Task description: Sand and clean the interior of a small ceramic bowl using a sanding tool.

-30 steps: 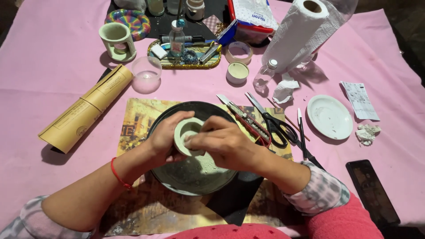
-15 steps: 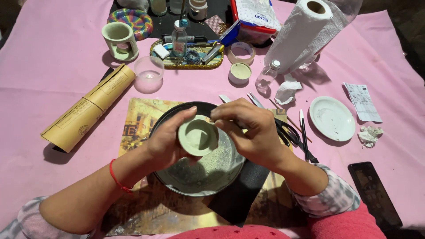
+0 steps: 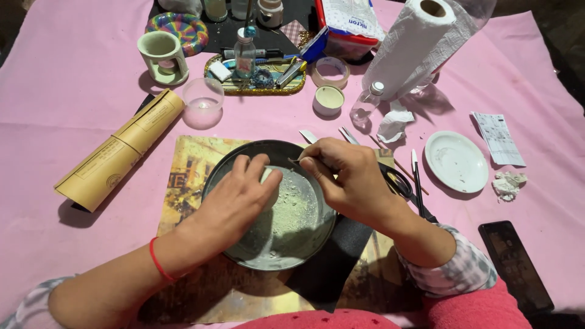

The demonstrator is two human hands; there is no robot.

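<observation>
- Pink cloth (image 3: 79,73) covers the table; a printed mat (image 3: 189,176) lies at its centre with a black sheet (image 3: 332,259) over its right part.
- Dark round dish (image 3: 274,244) sits on the mat, its floor dusted with pale green powder.
- Left hand (image 3: 237,198) lies over the dish's left half, fingers curled around a small pale green cup (image 3: 270,186); the cup is largely hidden under the fingers and sits above the dish's upper left part. A red band circles that wrist.
- Right hand (image 3: 347,180) is over the dish's upper right rim, thumb and fingers pressed together on a thin tool (image 3: 294,161) whose tip points toward the cup; whether the tip touches the cup cannot be told.
- Scissors (image 3: 399,183) and a brush (image 3: 417,180) lie just right of the right hand.
- White saucer (image 3: 456,161) sits further right, a crumpled scrap (image 3: 509,184) beside it.
- Phone (image 3: 515,265) lies near the right forearm.
- Paper towel roll (image 3: 414,45) lies at upper right.
- Rolled tan paper (image 3: 119,149) lies left of the mat.
- Gold tray (image 3: 256,76) of small items is at top centre, a pale mug (image 3: 161,56) left of it.
</observation>
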